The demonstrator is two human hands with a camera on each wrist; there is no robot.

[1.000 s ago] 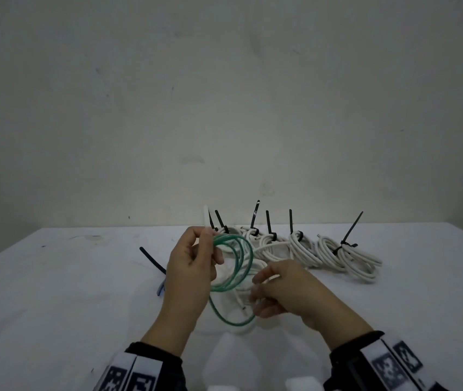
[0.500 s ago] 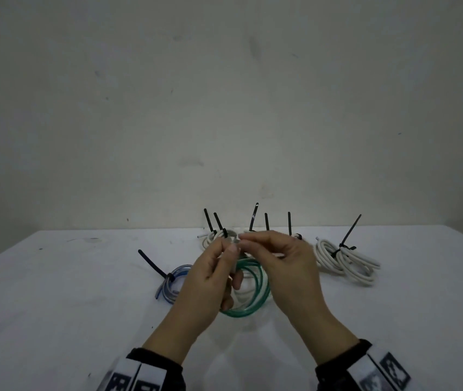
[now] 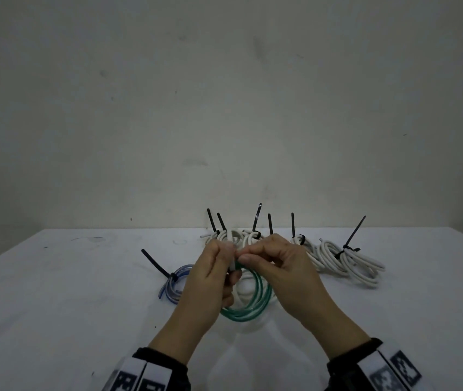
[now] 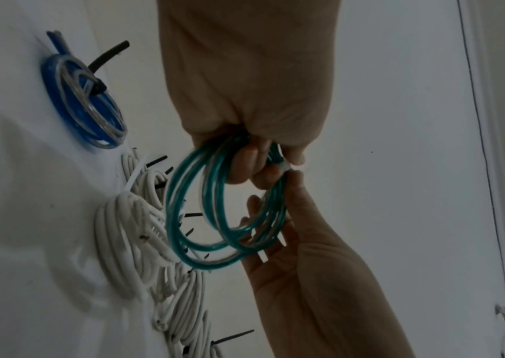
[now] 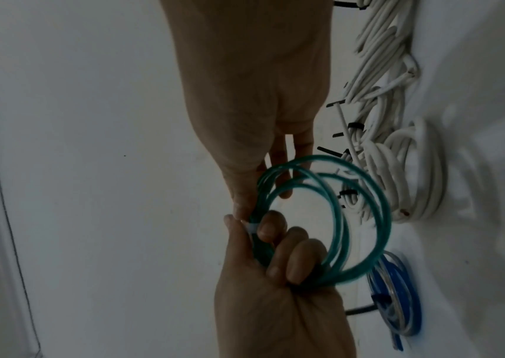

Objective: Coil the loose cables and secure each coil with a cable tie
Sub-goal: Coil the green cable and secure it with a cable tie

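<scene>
Head view: left hand (image 3: 210, 280) grips the green cable coil (image 3: 252, 303) at its top, loops hanging below, above the table (image 3: 55, 306). Right hand (image 3: 278, 266) pinches a white cable tie (image 5: 251, 228) there. Coil looks light and springy; best held at the gathered strands. Beyond lie tied white coils (image 3: 348, 261).

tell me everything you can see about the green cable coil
The green cable coil is a thin, glossy, translucent green cable wound into several loose round loops, held above the white table. The left hand grips the bundled strands with curled fingers; the right hand pinches a white cable tie wrapped round that same bunch. Its ends are not visible.
</scene>
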